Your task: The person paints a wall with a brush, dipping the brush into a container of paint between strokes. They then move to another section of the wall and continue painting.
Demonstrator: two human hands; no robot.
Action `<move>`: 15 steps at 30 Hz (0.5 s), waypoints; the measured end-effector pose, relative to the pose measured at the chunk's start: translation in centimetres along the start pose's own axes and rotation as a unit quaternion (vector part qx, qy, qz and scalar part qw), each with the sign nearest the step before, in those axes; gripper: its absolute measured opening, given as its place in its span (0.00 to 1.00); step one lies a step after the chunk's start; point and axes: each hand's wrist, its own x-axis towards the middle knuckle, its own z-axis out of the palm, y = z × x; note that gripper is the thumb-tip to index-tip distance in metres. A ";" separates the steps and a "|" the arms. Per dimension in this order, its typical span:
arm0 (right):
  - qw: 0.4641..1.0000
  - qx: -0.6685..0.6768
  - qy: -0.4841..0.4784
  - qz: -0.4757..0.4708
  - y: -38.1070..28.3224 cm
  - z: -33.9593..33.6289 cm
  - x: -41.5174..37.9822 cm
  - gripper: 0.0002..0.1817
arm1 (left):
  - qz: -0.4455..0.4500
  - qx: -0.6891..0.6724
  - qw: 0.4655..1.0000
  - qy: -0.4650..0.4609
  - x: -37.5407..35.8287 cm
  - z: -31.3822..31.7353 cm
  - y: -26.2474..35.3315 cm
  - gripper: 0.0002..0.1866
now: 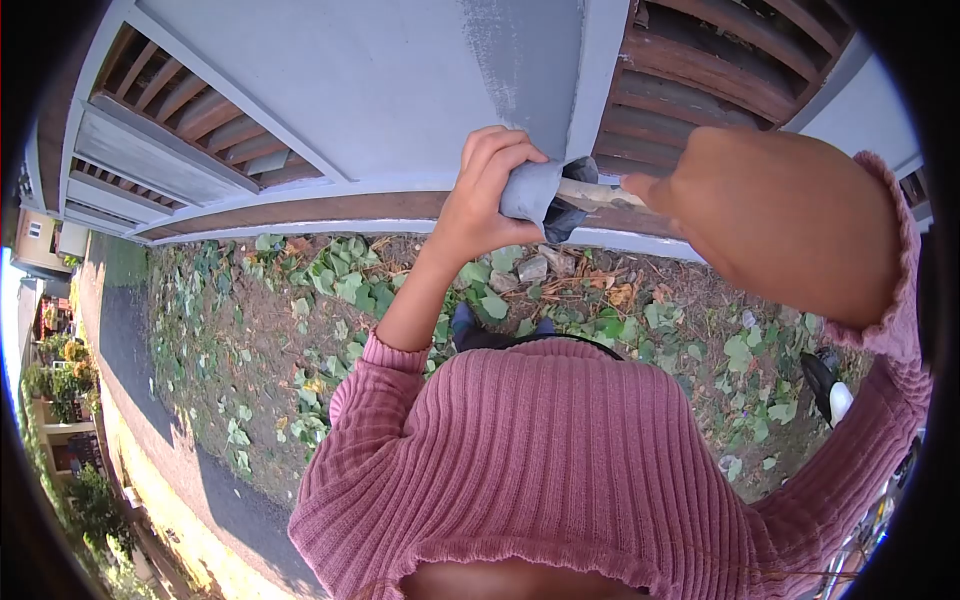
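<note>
My left hand (488, 195) is wrapped round a grey, paint-smeared container (528, 192) with an uneven, cut-looking rim, its mouth turned toward my right hand. Into that mouth runs the pale, stained handle of what looks like a paintbrush (598, 193); its bristle end is hidden inside. The fingers of my right hand (725, 200) are closed on the other end of this handle. Just beyond both hands stands a light grey wall panel (400, 90), with a darker grey, streaky-edged patch of paint (535, 70) on it.
Slatted brown vents (690, 75) sit in the wall on the right, and others (190, 105) on the left. Leafy ground plants (350, 275) and stones (533, 268) lie along the wall's foot. A paved path (140, 330) runs at the left. A black-and-white object (825, 390) lies at right.
</note>
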 end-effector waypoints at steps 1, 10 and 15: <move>1.000 0.011 -0.008 -0.003 0.2 -0.4 0.5 0.17 | 0.012 0.004 1.000 -0.002 -0.1 0.1 0.0 0.36; 0.866 0.333 -0.301 0.222 2.5 -4.4 3.8 0.19 | 0.030 -0.024 0.998 0.052 -0.9 -0.3 0.5 0.38; 0.858 0.383 -0.277 0.201 4.7 -4.7 2.5 0.22 | 0.010 -0.027 0.998 0.047 -1.8 -0.8 0.1 0.39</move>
